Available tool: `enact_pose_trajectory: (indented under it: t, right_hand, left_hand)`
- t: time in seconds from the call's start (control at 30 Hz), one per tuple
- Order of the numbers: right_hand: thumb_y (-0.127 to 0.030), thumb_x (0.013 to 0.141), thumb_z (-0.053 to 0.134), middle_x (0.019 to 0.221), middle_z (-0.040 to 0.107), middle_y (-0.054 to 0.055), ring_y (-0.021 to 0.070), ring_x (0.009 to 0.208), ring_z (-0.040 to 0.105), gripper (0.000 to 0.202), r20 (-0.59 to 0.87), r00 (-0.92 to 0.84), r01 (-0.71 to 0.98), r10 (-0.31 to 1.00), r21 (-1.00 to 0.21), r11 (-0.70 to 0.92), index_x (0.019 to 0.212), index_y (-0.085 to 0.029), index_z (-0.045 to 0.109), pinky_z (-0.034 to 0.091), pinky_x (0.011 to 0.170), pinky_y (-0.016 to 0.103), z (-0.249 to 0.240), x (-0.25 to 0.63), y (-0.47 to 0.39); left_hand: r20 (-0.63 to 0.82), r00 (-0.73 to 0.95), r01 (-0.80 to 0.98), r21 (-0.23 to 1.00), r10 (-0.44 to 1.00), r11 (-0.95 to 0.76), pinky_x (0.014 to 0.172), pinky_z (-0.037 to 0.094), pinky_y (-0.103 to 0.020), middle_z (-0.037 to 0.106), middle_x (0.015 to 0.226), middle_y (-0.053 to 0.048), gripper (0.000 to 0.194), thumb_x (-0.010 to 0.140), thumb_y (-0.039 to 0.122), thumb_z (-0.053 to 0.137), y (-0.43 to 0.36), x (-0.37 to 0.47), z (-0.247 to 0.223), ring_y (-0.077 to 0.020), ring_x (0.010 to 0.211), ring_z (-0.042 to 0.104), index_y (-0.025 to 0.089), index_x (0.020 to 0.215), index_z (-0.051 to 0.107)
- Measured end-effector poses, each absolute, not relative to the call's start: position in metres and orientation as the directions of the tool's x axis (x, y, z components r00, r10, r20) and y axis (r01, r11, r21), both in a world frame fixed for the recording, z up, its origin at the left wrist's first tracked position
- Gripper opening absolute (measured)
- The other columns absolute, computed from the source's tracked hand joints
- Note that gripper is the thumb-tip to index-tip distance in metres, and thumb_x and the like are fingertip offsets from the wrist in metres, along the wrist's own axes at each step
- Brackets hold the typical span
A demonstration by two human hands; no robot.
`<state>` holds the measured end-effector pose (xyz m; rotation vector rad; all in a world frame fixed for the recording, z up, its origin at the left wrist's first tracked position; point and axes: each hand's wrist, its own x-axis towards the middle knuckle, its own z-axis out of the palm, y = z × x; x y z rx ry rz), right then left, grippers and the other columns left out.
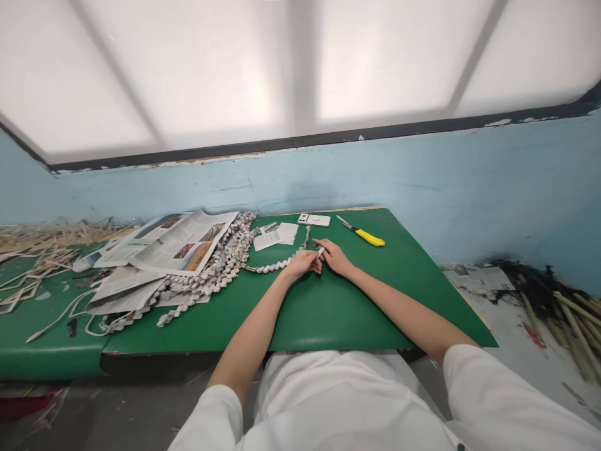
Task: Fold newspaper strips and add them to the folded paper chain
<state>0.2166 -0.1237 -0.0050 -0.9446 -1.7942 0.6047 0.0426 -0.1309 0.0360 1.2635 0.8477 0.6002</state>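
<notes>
My left hand [304,264] and my right hand [334,257] meet over the green table, fingers closed around a small white folded paper strip [320,252]. Fingers cover much of the strip, so its full shape is hidden. A zigzag chain of folded paper [267,269] runs from the left up to my left hand and shows again just beyond it; whether the hand touches the chain, I cannot tell. Past my hands lie small cut paper pieces [268,240] and a white phone [317,220]. A yellow-handled utility knife [370,238] rests beyond my right hand.
To the left, newspaper sheets [183,244] cover part of a heap of folded paper chains [220,269]. A white cable [70,307] and thin strips [44,266] lie farther left. The green table [399,300] ends at the right, above bamboo-like sticks [577,326] on the floor.
</notes>
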Motion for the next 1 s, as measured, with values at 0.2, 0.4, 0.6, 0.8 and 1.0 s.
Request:
enact_pose_trajectory:
  t: [0.2,0.4,0.6,0.8,1.0]
  right_hand:
    - [-0.036,0.095,0.052,0.077,0.067,0.003,0.0181,0.064,0.058,0.037,0.347,-0.162,0.186,0.924,-0.909,0.374,0.121,-0.018,0.071,0.048,0.068,0.032,0.008,0.220,-0.131]
    - [-0.050,0.098,0.050,0.067,0.061,0.001,0.0166,0.060,0.051,0.042,0.356,-0.202,0.042,0.913,-0.928,0.371,0.106,-0.017,0.073,0.041,0.059,0.030,0.017,0.221,-0.137]
    - [-0.052,0.092,0.061,0.072,0.065,0.003,0.0177,0.065,0.055,0.037,0.370,-0.151,0.110,0.917,-0.915,0.388,0.096,-0.017,0.075,0.044,0.063,0.030,0.014,0.222,-0.135]
    - [-0.049,0.090,0.062,0.076,0.069,0.004,0.0195,0.070,0.060,0.036,0.370,-0.134,0.127,0.919,-0.914,0.386,0.102,-0.018,0.075,0.048,0.067,0.031,0.008,0.223,-0.131]
    - [-0.053,0.089,0.064,0.066,0.063,0.000,0.0169,0.060,0.054,0.040,0.348,-0.125,0.074,0.929,-0.931,0.359,0.104,-0.018,0.073,0.045,0.061,0.031,0.012,0.221,-0.131]
  left_hand:
    - [-0.228,0.563,0.051,0.969,0.794,0.242,0.055,0.050,-0.025,0.065,0.060,-0.003,0.022,0.098,0.030,0.050,-0.128,0.043,0.033,-0.0132,0.049,0.062,0.014,0.085,0.059]
    - [-0.213,0.601,0.044,0.971,0.771,0.234,0.057,0.051,-0.025,0.065,0.062,-0.003,0.025,0.095,0.037,0.056,-0.128,0.042,0.033,-0.0131,0.051,0.062,0.014,0.085,0.058]
    - [-0.257,0.619,0.054,0.957,0.743,0.286,0.054,0.048,-0.026,0.058,0.056,0.000,0.031,0.095,0.045,0.053,-0.125,0.044,0.027,-0.0144,0.048,0.060,0.019,0.080,0.049]
    - [-0.171,0.610,-0.015,0.974,0.774,0.227,0.057,0.049,-0.026,0.052,0.057,0.004,0.048,0.084,0.062,0.070,-0.125,0.040,0.025,-0.0126,0.052,0.060,0.016,0.084,0.056]
    - [-0.150,0.546,0.006,0.985,0.824,0.175,0.055,0.048,-0.026,0.055,0.055,0.003,0.049,0.084,0.060,0.072,-0.123,0.040,0.026,-0.0126,0.050,0.059,0.012,0.088,0.065]
